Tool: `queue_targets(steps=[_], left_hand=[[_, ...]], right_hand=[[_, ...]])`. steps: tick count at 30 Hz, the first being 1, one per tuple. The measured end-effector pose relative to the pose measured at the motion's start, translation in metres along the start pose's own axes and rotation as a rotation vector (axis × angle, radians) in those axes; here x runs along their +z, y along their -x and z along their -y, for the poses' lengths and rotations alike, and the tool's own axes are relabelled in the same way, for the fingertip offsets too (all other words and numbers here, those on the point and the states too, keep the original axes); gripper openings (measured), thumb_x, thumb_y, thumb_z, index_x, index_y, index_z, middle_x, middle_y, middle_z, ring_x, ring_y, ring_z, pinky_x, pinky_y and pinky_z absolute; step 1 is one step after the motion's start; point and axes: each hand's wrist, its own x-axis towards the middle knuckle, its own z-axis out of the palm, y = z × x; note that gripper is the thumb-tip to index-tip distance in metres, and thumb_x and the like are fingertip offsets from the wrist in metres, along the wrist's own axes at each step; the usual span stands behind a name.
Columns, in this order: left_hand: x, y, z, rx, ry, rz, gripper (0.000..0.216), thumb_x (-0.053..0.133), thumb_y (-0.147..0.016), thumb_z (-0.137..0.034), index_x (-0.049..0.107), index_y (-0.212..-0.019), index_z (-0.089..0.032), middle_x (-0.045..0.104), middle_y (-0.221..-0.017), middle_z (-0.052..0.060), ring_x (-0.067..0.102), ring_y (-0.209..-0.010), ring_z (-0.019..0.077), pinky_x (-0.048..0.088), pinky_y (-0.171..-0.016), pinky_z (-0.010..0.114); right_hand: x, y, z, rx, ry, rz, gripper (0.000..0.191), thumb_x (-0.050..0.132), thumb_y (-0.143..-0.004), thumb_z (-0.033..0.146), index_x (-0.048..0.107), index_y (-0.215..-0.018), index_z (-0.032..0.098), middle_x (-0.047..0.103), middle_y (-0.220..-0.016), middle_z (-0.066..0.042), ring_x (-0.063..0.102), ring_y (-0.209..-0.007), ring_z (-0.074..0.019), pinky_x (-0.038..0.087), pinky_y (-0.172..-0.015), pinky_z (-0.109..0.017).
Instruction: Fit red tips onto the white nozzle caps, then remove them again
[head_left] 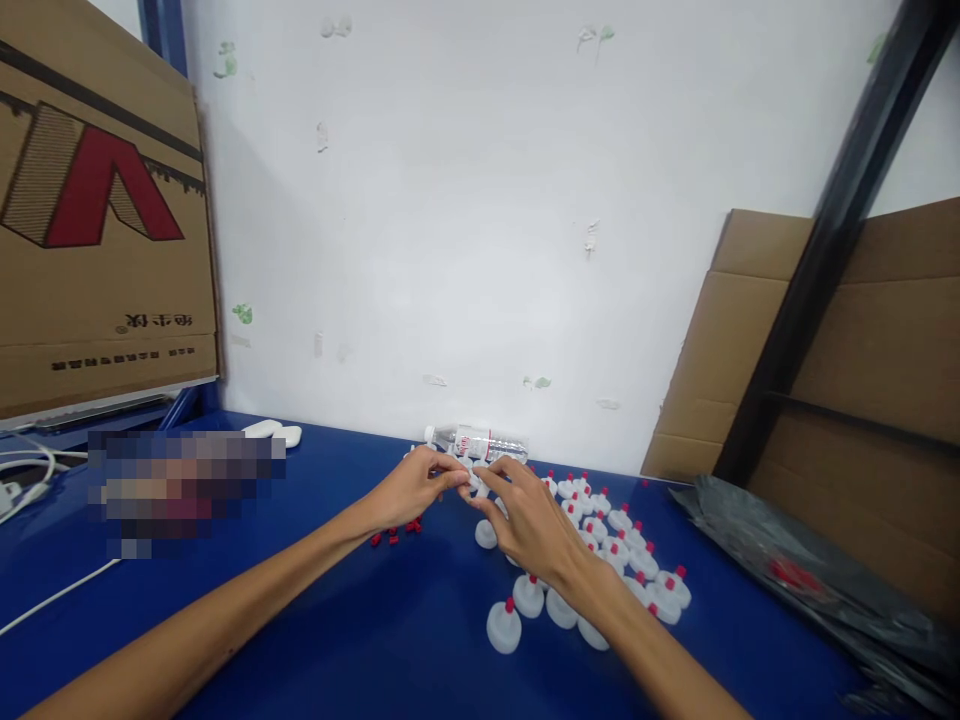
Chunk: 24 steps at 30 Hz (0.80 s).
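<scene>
Bare forearms [247, 608] are stretched over a blue table [322, 650]. At far left, a cardboard box [105, 290] is seen above a white cable [64, 598]. Red bits [394, 538] are scattered just below the left hand [415, 488], by whose pinched fingertips a small white piece [477, 487] is held, partly hidden, between both hands. Behind it, a clear bottle [499, 445] is laid sideways. The piece is also gripped by the right hand [536, 525], beside which red-tipped white domes [504, 628] are spread. Farther right, dark plastic sheeting [817, 580] is crumpled.
</scene>
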Motion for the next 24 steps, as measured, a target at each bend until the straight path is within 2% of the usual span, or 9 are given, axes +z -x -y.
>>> queue_targets(steps=[5, 16, 20, 24], left_hand=[[-0.003, 0.001, -0.004, 0.003, -0.047, 0.008, 0.035, 0.053, -0.092, -0.033, 0.074, -0.071, -0.015, 0.062, -0.06, 0.0, 0.044, -0.056, 0.0124, 0.033, -0.056, 0.024], [-0.01, 0.001, -0.01, 0.018, 0.021, -0.014, 0.039, 0.054, -0.091, -0.038, 0.068, -0.063, -0.015, 0.068, -0.066, 0.003, 0.057, -0.067, 0.017, 0.043, -0.067, 0.027], [-0.01, 0.002, -0.013, 0.003, -0.005, -0.004, 0.04, 0.055, -0.09, -0.038, 0.069, -0.06, -0.016, 0.068, -0.063, 0.003, 0.056, -0.063, 0.0159, 0.043, -0.066, 0.027], [-0.009, 0.002, -0.011, -0.007, 0.0, -0.006, 0.039, 0.055, -0.089, -0.037, 0.07, -0.061, -0.016, 0.068, -0.063, 0.004, 0.056, -0.063, 0.0162, 0.043, -0.064, 0.027]], right_hand=[[-0.001, 0.0, 0.005, -0.003, -0.047, 0.001, 0.022, 0.053, -0.095, 0.019, 0.064, -0.113, 0.024, 0.058, -0.1, -0.007, 0.06, -0.091, -0.0211, 0.052, -0.082, -0.036], [-0.004, -0.003, 0.018, 0.051, -0.067, -0.048, 0.025, 0.054, -0.096, 0.022, 0.066, -0.117, 0.029, 0.06, -0.1, -0.005, 0.061, -0.085, -0.0188, 0.052, -0.073, -0.031], [-0.004, -0.003, 0.018, 0.037, -0.107, -0.023, 0.027, 0.052, -0.096, 0.019, 0.067, -0.115, 0.029, 0.06, -0.096, -0.005, 0.061, -0.084, -0.0179, 0.051, -0.074, -0.03], [-0.002, -0.004, 0.018, 0.085, -0.175, -0.028, 0.025, 0.054, -0.096, 0.02, 0.069, -0.114, 0.029, 0.06, -0.091, -0.002, 0.06, -0.081, -0.0165, 0.049, -0.073, -0.029]])
